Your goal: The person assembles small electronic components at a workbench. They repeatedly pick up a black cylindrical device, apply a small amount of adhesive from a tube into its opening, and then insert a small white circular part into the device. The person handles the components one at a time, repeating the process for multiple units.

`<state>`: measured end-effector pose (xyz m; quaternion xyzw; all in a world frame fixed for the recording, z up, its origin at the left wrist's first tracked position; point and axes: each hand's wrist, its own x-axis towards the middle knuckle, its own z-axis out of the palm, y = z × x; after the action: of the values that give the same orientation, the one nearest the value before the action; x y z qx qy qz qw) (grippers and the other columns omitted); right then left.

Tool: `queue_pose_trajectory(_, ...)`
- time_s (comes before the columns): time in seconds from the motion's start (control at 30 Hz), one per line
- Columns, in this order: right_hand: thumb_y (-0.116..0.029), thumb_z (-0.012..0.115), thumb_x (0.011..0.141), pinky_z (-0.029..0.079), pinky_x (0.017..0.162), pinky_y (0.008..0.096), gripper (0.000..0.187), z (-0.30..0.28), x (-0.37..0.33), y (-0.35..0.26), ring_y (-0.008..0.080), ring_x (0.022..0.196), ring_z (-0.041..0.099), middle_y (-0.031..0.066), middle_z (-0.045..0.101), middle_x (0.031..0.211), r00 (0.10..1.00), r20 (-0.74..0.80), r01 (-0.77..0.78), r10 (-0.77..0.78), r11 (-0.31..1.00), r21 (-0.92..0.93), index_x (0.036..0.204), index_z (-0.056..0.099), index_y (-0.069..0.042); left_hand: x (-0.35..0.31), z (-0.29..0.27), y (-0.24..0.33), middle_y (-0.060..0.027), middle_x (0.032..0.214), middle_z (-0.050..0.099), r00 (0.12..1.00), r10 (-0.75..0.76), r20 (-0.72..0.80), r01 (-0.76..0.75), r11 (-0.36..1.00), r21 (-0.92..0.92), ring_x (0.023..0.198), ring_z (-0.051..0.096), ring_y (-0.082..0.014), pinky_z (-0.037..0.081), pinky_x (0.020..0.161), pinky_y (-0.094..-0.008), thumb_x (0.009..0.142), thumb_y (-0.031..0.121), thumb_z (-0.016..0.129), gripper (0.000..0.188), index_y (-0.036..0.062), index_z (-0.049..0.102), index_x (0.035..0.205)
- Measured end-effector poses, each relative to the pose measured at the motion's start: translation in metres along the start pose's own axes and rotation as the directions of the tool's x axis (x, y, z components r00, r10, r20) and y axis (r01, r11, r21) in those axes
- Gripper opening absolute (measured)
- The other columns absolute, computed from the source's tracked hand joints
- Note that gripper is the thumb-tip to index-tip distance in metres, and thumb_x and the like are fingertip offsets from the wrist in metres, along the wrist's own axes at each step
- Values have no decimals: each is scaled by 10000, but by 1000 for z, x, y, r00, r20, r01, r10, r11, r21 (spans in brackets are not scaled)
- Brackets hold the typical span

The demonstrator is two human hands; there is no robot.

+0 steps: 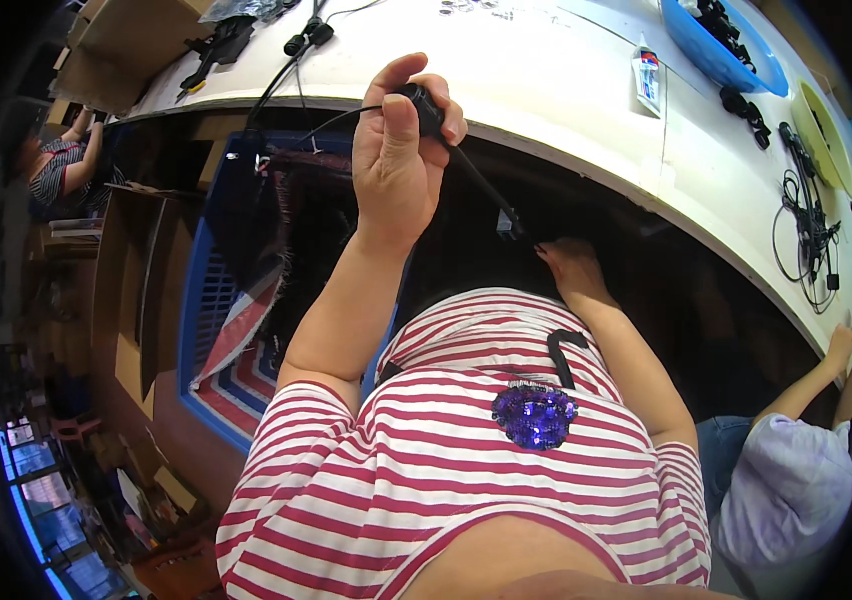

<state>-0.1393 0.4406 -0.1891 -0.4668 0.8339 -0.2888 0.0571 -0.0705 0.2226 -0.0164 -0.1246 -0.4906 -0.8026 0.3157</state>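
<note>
My left hand (401, 165) is raised at the table's near edge, its fingers closed around a small rounded black part (424, 108) whose exact kind I cannot make out. From this part a straight black cable or thin rod (486, 187) slants down to my right hand (574, 268). There, close to my waist, my right fingers pinch its lower end. A thinner black wire (331, 122) runs leftward from my left hand. The palm and thumb cover some of the black part.
On the white table (566, 90) lie a glue tube (647, 75), black parts (746, 115) and coiled black cables (808, 230). Blue (771, 70) and yellow (826, 135) basins stand at right. A blue crate (191, 330) sits below, left. Co-workers (786, 480) (61, 170) are on both sides.
</note>
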Motion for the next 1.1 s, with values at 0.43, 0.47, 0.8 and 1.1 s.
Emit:
queue_pose_trajectory(0.43,-168,529,840,405,845,422,237,16,-15,37,283,921,574,118,621,954,991,28,-125,129,984,-125,1048,610,-89,4,-1,12,-55,906,477,993,-79,88,78,997,16,759,459,-138,376,710,-268,857,254,573,463,36,387,1220)
queue_pose_trajectory(0.47,-154,537,835,418,833,406,239,-4,-13,24,282,921,578,117,621,957,991,-24,-134,134,990,-42,1052,605,-81,2,0,9,-55,907,476,989,-100,110,97,995,32,765,458,-135,376,715,-266,861,197,581,450,30,381,1228)
queue_pose_trajectory(0.8,-226,696,684,414,733,312,246,-119,44,-85,174,745,593,12,630,796,825,-514,250,-235,967,-42,889,626,-111,-71,29,-84,-16,1022,449,856,-470,214,457,883,111,896,451,-65,383,771,-188,856,54,564,394,32,381,1204)
queue_pose_trajectory(1.1,-148,572,840,425,626,199,162,-99,35,-61,74,698,535,31,613,757,980,-73,-104,186,789,606,890,619,-2,-86,15,-82,-73,1080,497,719,-687,111,572,674,468,986,509,-145,418,872,-268,753,-84,515,540,30,364,1259)
